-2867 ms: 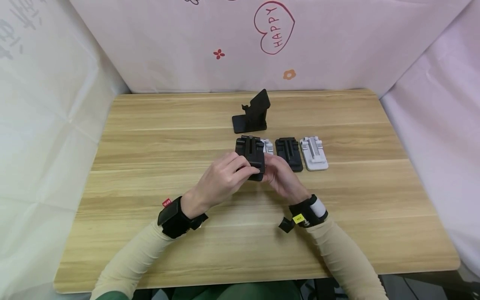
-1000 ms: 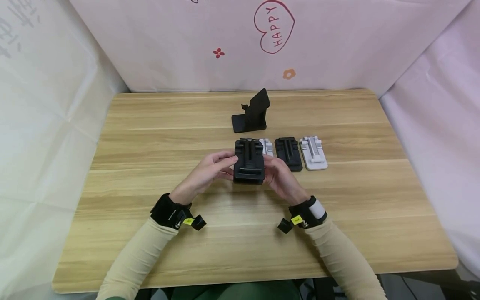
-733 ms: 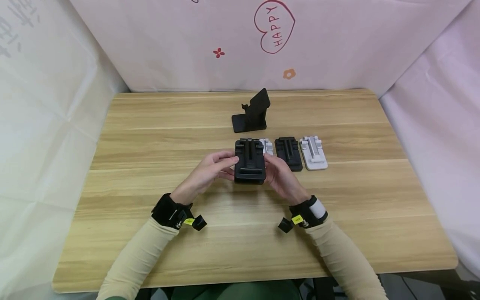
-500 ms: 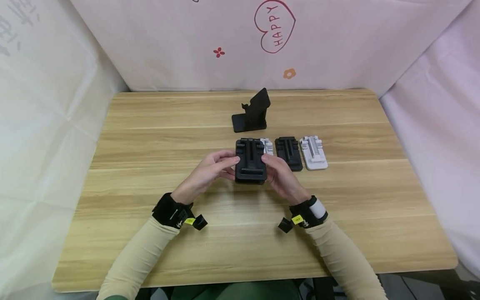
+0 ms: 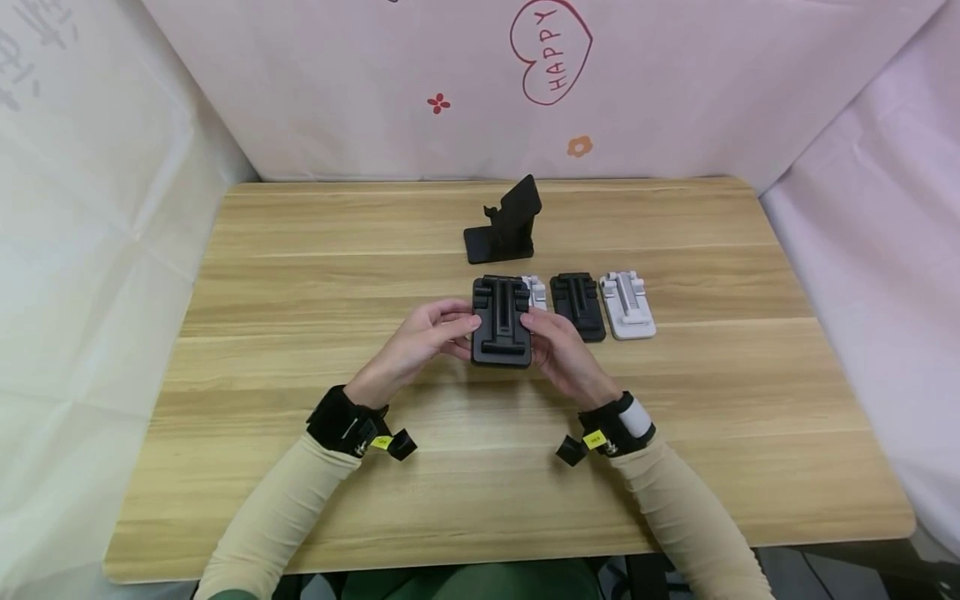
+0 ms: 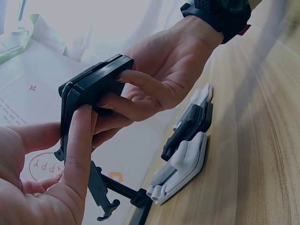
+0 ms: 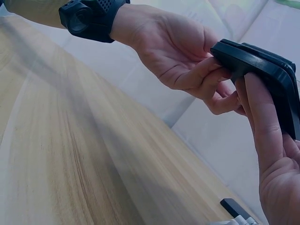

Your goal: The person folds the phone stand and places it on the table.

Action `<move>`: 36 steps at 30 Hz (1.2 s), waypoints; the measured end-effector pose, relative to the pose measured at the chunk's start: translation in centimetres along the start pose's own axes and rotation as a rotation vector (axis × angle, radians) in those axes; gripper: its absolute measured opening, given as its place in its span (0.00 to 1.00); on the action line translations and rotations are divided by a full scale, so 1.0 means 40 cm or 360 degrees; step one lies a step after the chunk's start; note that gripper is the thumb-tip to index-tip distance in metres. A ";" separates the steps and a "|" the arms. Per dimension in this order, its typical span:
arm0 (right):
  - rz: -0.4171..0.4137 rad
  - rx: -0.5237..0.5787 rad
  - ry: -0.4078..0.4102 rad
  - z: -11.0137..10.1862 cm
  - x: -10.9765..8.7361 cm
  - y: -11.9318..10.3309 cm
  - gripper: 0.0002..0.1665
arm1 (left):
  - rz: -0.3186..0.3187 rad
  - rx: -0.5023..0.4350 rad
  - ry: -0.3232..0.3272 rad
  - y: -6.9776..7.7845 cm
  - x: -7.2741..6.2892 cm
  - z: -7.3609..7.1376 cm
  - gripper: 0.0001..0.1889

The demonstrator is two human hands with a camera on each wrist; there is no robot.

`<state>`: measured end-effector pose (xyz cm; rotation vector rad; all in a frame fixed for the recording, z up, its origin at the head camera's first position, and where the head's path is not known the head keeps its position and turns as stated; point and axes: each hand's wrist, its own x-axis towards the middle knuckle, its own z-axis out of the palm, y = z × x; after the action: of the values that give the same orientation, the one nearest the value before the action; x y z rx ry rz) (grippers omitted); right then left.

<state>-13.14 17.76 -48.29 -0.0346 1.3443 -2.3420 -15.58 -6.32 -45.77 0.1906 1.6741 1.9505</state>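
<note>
A folded black phone stand (image 5: 501, 321) is held above the table, its hinged side facing up in the head view. My left hand (image 5: 412, 342) grips its left edge, thumb on the front and fingers behind. The right hand (image 5: 568, 358) pinches the opposite edge, its thumb tip on the front face. In the left wrist view, fingers of both hands support the underside of the stand (image 6: 96, 86). Behind it a white folded stand (image 5: 536, 292) is mostly hidden. Another black folded stand (image 5: 577, 308) and a white one (image 5: 628, 307) lie to the right.
An unfolded black phone stand (image 5: 512, 223) stands towards the back of the wooden table (image 5: 300, 267). White printed cloth (image 5: 345, 92) rises behind the table and hangs at both sides. Each wrist wears a black strap with a small camera.
The left hand has moved from across the stand's lower front to its left edge. The right thumb has slid onto the front face. The held stand now tilts its face further up.
</note>
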 end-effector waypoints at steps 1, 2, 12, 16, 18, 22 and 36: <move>0.0001 -0.0006 0.0003 -0.001 0.000 0.000 0.14 | -0.0006 0.0005 0.0005 0.001 0.000 0.001 0.24; 0.0001 -0.0013 0.0005 -0.001 -0.001 0.001 0.14 | -0.0011 0.0010 0.0009 0.001 -0.001 0.002 0.24; 0.0007 -0.0082 0.0118 -0.004 0.006 0.008 0.15 | 0.0002 0.0030 0.0034 0.003 -0.005 0.008 0.23; -0.0003 -0.0140 0.0238 -0.006 0.013 0.012 0.13 | 0.0014 0.0002 0.0084 0.000 -0.006 0.012 0.23; 0.0008 -0.0187 0.0294 -0.007 0.015 0.015 0.12 | 0.0024 -0.0001 0.0102 -0.003 -0.006 0.014 0.23; 0.0051 -0.0281 0.0394 -0.010 0.018 0.018 0.11 | 0.0054 0.0013 0.0118 -0.011 -0.004 0.016 0.21; -0.0015 -0.0407 0.0408 -0.042 0.006 0.010 0.10 | 0.0039 0.0009 0.0132 -0.038 0.005 0.018 0.21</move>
<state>-13.60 18.86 -49.56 0.1885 1.7641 -2.2246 -14.92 -5.48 -47.11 0.1348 1.7376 1.9969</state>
